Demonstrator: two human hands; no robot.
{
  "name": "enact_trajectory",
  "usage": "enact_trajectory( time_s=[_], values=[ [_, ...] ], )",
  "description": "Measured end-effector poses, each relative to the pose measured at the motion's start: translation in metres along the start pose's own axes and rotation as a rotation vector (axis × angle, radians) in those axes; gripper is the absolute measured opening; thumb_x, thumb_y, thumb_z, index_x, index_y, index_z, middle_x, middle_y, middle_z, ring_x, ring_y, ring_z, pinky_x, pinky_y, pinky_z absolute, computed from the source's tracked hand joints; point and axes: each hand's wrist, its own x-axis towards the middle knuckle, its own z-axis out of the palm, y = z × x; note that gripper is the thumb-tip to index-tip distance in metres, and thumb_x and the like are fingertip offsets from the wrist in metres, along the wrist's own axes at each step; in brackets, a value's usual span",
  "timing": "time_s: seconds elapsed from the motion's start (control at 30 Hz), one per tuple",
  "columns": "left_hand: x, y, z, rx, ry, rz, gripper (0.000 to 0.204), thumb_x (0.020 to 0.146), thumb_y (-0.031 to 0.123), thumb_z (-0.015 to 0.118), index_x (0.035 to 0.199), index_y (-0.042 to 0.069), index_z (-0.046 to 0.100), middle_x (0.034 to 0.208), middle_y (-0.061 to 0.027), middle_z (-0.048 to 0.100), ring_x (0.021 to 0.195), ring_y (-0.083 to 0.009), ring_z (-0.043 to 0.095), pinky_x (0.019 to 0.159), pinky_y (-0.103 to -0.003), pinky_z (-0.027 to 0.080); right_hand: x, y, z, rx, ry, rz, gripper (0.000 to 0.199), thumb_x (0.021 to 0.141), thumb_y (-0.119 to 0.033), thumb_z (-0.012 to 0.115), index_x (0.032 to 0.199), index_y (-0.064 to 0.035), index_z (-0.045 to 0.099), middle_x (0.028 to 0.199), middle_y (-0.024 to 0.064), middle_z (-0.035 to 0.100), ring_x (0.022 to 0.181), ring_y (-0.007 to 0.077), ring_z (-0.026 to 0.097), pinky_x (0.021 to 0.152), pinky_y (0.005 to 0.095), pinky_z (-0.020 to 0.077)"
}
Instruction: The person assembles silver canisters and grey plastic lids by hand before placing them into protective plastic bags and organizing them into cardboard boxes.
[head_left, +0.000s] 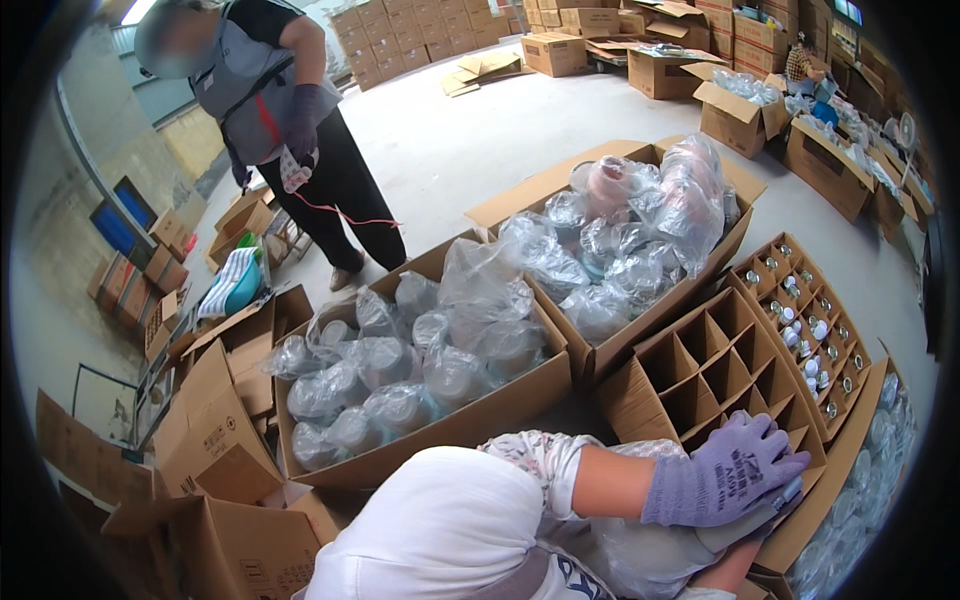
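The left hand [728,470], in a purple glove, lies spread on a plastic-wrapped bundle [640,555] beside the divided carton [700,375]; the right hand's state cannot be told.

Floor [470,140]: pale grey concrete, bare in the middle, bright with daylight.
Far end: stacked brown cardboard boxes [420,35] in rows, with flattened cardboard [480,68] lying on the floor before them.
Left side: a light wall [90,110] with a dark slanting rail [95,165].
Right side: open cartons [735,110] in a line along the edge.
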Motion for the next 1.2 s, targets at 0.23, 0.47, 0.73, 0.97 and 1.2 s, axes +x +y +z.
enact_trajectory(
  time_s=[0.23, 0.47, 0.73, 0.97, 1.2],
  values=[
    [0.019, -0.109, 0.055, -1.384, -0.037, -0.093, 0.064, 0.099, 0.057, 0.034, 0.105, 0.003, 0.067, 0.111, -0.0135, 0.066, 0.109, -0.0269, 0.06, 0.101, -0.04, 0.043, 0.012, 0.088, 0.003, 1.151, -0.098, -0.31, 0.074, 0.093, -0.062, 0.034, 0.127, 0.003, 0.048, 0.13, 0.0151, 0.048, 0.123, 0.0274, 0.045, 0.108, 0.0402, 0.031],
    [0.007, -0.093, 0.072, -1.585, -0.228, -0.231, 0.058, 0.1, 0.05, 0.037, 0.093, 0.001, 0.067, 0.095, -0.0089, 0.066, 0.095, -0.0183, 0.062, 0.089, -0.032, 0.048, -0.038, -0.012, -0.077, 0.568, -0.112, -0.482, 0.081, 0.089, -0.05, 0.058, 0.141, 0.0081, 0.035, 0.138, 0.0211, 0.045, 0.125, 0.0283, 0.047, 0.109, 0.0405, 0.0346],
    [0.03, -0.037, -0.023, -0.491, -0.157, 0.071, 0.028, 0.088, 0.034, 0.061, 0.09, 0.007, 0.069, 0.09, -0.0084, 0.064, 0.08, -0.0294, 0.056, 0.078, -0.04, 0.044, -0.033, 0.013, -0.02, 1.069, -0.011, -0.319, 0.054, 0.101, -0.04, 0.036, 0.136, 0.0011, 0.045, 0.133, 0.0159, 0.051, 0.121, 0.0234, 0.05, 0.104, 0.0377, 0.0393],
    [0.049, -0.043, -0.023, -0.804, -0.338, 0.013, 0.035, 0.094, 0.032, 0.053, 0.107, 0.003, 0.066, 0.1, -0.0127, 0.068, 0.1, -0.0257, 0.06, 0.09, -0.042, 0.043, 0.002, 0.048, -0.004, 1.686, -0.279, -0.25, 0.054, 0.1, -0.046, 0.044, 0.135, -0.0045, 0.047, 0.145, 0.015, 0.042, 0.126, 0.0199, 0.049, 0.11, 0.0328, 0.0335],
    [0.015, -0.1, 0.087, -1.791, -0.155, 0.066, 0.069, 0.098, 0.06, 0.03, 0.097, 0.001, 0.064, 0.102, -0.0174, 0.061, 0.109, -0.0337, 0.054, 0.107, -0.049, 0.034, -0.008, 0.033, -0.05, 0.928, -0.036, -0.385, 0.055, 0.097, -0.047, 0.048, 0.125, -0.0007, 0.058, 0.14, 0.0186, 0.048, 0.131, 0.0272, 0.045, 0.111, 0.0382, 0.0314]
  ],
)
